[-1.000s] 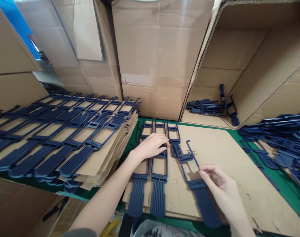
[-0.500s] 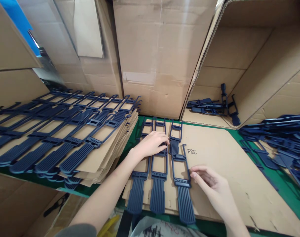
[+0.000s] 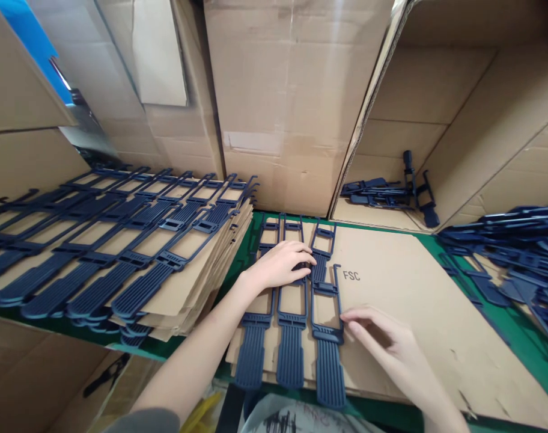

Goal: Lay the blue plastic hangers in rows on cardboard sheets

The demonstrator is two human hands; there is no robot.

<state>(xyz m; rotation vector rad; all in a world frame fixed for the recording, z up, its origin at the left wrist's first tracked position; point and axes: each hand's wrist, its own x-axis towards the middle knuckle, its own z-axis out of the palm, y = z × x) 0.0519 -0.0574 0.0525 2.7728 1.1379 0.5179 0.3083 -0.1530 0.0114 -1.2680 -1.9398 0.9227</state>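
Note:
Three columns of dark blue plastic pieces, each with an open rectangular frame and a ribbed paddle end, lie on a cardboard sheet (image 3: 404, 300) marked FSC. My left hand (image 3: 283, 264) rests over the upper part of the columns, fingers loosely bent and apart, fingertips against the right column's upper piece (image 3: 319, 267). My right hand (image 3: 386, 337) is at the right side of the lower right piece (image 3: 330, 367). Its index fingertip touches the frame's edge, and the thumb is slightly apart below it. The middle column's lower piece (image 3: 291, 355) is partly covered by my left hand.
To the left, stacked cardboard sheets (image 3: 197, 282) carry rows of similar blue pieces (image 3: 141, 282). An open carton (image 3: 463, 90) at the back right holds several loose ones. A heap of blue parts (image 3: 526, 258) lies at the far right on the green surface (image 3: 533, 373).
The lower right piece has shifted left and straightened, its paddle swinging closer to the middle column. My right hand moved left along with it; my left fingertips shifted slightly right.

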